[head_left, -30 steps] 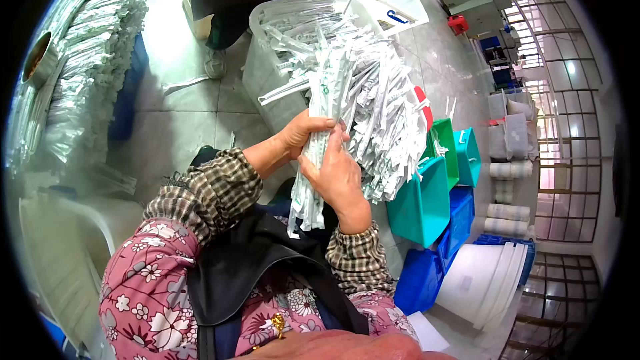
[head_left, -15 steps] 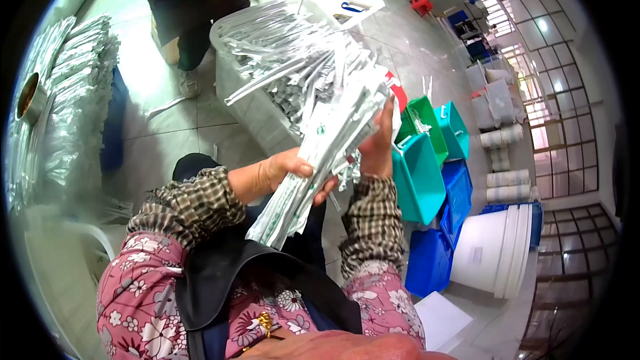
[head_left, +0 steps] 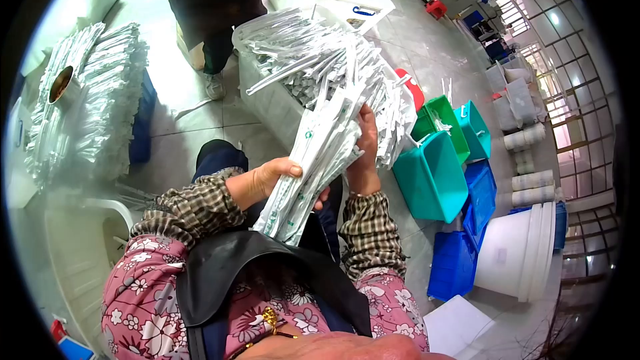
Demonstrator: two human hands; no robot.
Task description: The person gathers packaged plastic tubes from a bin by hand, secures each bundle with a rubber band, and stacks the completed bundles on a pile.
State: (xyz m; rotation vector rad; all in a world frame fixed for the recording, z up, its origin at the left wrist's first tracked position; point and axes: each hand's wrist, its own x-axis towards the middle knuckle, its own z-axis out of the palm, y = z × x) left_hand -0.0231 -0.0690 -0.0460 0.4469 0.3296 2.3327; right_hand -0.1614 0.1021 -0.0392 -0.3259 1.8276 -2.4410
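A thick bundle of long thin white packets (head_left: 308,160) with small green print lies aslant in front of my chest. My left hand (head_left: 277,177) grips its lower part, thumb on top and fingertips showing underneath. Against the upper right side of the bundle is my right hand (head_left: 365,150), its fingers curled round the far edge and partly hidden. Just beyond, a large white bin (head_left: 267,110) is heaped with similar loose packets (head_left: 300,50), some reaching over its rim. What is inside the packets cannot be made out.
Another person (head_left: 217,0) across the bin holds a small bundle of packets. Stacked packets (head_left: 110,100) with a round tin (head_left: 63,85) on top stand at left. Teal bins (head_left: 433,177), a green bin (head_left: 443,123), blue crates (head_left: 452,263) and a white bucket (head_left: 510,253) line the right.
The bundle's upper end has drawn back slightly from the heap, and my right hand has come lower and further left along it. The camera view has shifted, so the surroundings appear further right.
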